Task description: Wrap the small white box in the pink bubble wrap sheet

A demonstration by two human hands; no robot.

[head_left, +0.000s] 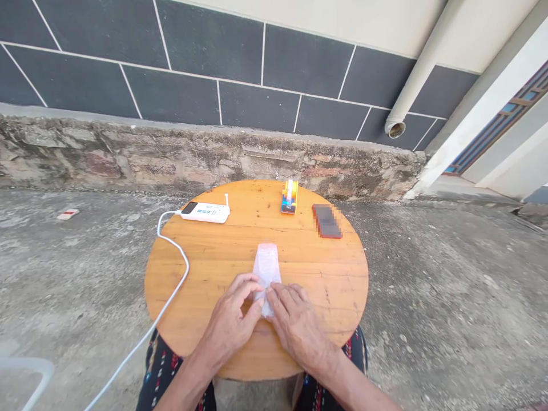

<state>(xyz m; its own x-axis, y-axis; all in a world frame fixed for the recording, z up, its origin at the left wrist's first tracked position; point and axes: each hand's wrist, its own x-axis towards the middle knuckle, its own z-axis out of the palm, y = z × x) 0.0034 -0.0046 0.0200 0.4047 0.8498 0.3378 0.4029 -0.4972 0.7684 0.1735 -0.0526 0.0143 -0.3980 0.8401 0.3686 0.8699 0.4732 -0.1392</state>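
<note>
A flat, pale pinkish-white piece of thin wrapping (267, 264) lies lengthwise near the middle of the round wooden table (214, 257). My left hand (233, 314) is at its lower left edge, thumb and fingers curled together on the wrapping. From the right, my right hand (295, 319) rests over its lower right part, fingers bent and side by side, with the fingertips on the wrapping. The fingertips of both hands nearly meet. Part of the wrapping's near end is hidden by the hands.
A yellow tape dispenser (290, 197) stands at the table's far edge. A dark phone-like item (327, 221), pixelated, lies right of it. At the far left is a white device (205, 212) with a white cable (182, 285) trailing over the left edge.
</note>
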